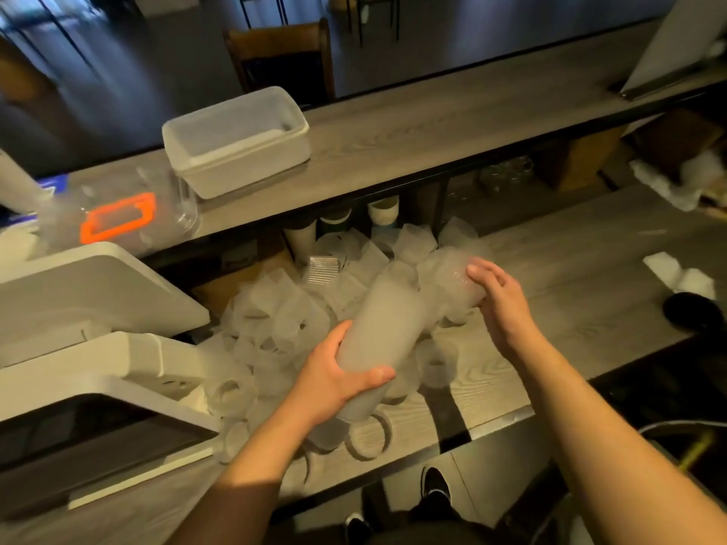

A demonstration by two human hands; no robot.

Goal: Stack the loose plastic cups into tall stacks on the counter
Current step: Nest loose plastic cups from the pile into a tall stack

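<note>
Holding a tilted stack of frosted plastic cups (379, 332) above the pile, the left hand (338, 377) has its fingers wrapped around the lower part of the stack, thumb across the front. The stack leans away from the person, its far end pointing up and to the right. At that far end the right hand (497, 297) lies against a single frosted cup (458, 281); its fingers curve over the cup's side, but motion blur prevents telling whether they grip it or merely press it home.

Head view, remainder: loose cups (275, 320) lie heaped on the grey wood-grain counter (570, 269), many on their sides, spreading from the shelf underside down to the near edge. A few cups sit by the counter's front edge below the left hand. On the raised shelf (432, 123) rest a lidded white plastic container (236, 143) and a clear tub with an orange handle (118, 222). White machines occupy the left.

Assessment: one stack is under construction and in hand; no finished stack standing upright on the counter is visible. The loose heap remains large, so most of the work is judged outstanding.
</note>
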